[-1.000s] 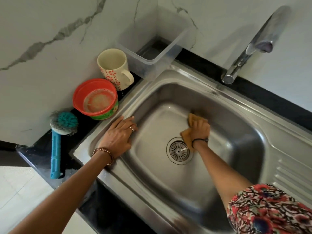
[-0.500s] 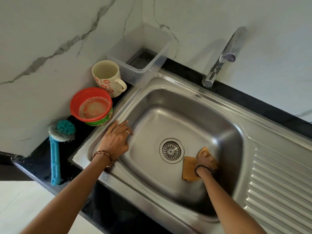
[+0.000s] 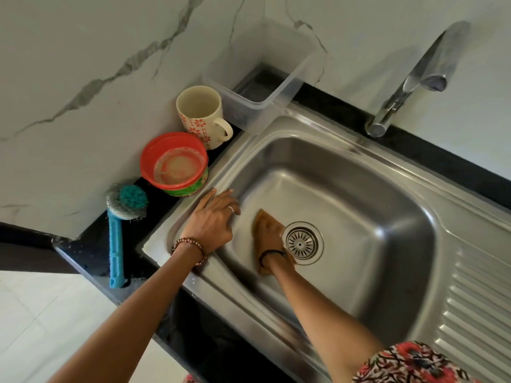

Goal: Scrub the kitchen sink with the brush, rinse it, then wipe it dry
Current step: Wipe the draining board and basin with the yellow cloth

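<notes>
- Right hand (image 3: 272, 233) has crossed the basin since half a second ago: it was right of the drain (image 3: 301, 242), low on the basin floor, and is now just left of the drain; a second ago it was above the drain toward the back.
- Cloth (image 3: 262, 217) moved with it; an orange-brown cloth lies under the right hand, one corner sticking out past the fingertips toward the left wall of the basin, another edge showing by the wrist.
- Right hand lies on top of the cloth, pressing it to the basin floor; motion blur there, so cannot tell if fingers are flat or curled.
- Left hand (image 3: 214, 222) unchanged: fingers straight, palm down on the left rim of the sink (image 3: 387, 172), holding nothing, ring visible, bead bracelet on the wrist.
- The two hands are near each other, not touching.
- Brush (image 3: 117, 236) lies on the black counter (image 3: 337, 111) left of the sink, teal handle toward the viewer, bristle head toward the wall, untouched, same place as before.
- Red bowl (image 3: 174, 163) is just beside the sink rim; floral mug (image 3: 201, 116) behind it; clear plastic tub (image 3: 262, 76) in the corner.
- Tap (image 3: 414, 76) at the back right, no water running.
- Ridged drainboard (image 3: 475, 308) at right.
</notes>
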`<action>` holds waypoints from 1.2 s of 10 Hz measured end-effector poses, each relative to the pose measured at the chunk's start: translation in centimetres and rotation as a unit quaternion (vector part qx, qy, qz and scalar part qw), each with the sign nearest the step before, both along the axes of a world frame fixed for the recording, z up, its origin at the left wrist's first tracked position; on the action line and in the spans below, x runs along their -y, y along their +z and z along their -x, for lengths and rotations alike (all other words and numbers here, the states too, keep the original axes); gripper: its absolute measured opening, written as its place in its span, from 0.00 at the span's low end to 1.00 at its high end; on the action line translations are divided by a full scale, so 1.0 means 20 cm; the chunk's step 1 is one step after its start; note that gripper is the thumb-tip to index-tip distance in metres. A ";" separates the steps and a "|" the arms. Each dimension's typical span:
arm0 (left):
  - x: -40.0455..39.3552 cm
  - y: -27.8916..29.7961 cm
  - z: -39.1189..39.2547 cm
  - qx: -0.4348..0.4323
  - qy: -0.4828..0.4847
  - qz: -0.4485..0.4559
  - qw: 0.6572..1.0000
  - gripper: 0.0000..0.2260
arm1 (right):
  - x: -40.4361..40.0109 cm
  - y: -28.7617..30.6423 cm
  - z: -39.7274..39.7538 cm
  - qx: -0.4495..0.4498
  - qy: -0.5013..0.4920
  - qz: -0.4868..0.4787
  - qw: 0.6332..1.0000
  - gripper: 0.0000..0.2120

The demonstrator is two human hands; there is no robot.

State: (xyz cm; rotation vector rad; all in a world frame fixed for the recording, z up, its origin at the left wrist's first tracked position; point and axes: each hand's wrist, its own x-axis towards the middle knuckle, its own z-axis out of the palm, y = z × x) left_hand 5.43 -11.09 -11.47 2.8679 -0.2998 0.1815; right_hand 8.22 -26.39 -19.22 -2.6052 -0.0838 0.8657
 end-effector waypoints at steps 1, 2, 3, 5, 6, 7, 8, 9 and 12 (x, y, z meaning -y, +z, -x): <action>0.00 0.00 0.00 -0.004 0.004 0.000 1.000 0.16 | -0.17 0.03 0.08 -0.023 0.109 0.012 0.994 0.22; 0.00 0.00 0.00 -0.009 0.001 -0.001 1.000 0.16 | -0.17 0.01 0.17 -0.109 0.141 -0.064 0.982 0.24; -0.01 0.00 0.00 -0.006 -0.003 -0.006 1.000 0.17 | -0.02 0.00 0.20 -0.110 0.168 -0.022 0.979 0.21; -0.01 0.01 0.01 -0.020 -0.001 0.000 1.000 0.16 | 0.48 0.03 0.21 -0.072 0.116 0.096 0.986 0.20; -0.01 0.02 0.01 -0.032 0.007 0.015 0.999 0.15 | 0.70 0.05 0.27 -0.054 0.036 0.148 0.987 0.17; 0.00 0.02 0.01 -0.034 0.008 0.022 0.999 0.16 | 0.75 0.04 0.33 -0.108 0.036 0.154 0.982 0.15; 0.00 0.02 0.01 -0.042 0.008 0.029 0.999 0.16 | 0.65 0.06 0.36 -0.232 0.060 0.146 0.960 0.12; 0.00 0.03 0.01 -0.049 0.009 0.030 0.998 0.16 | 0.50 0.08 0.34 -0.280 0.073 0.095 0.952 0.12; -0.01 0.02 0.01 -0.031 0.007 0.043 0.999 0.13 | -0.14 0.14 0.15 -0.250 -0.024 -0.138 0.958 0.13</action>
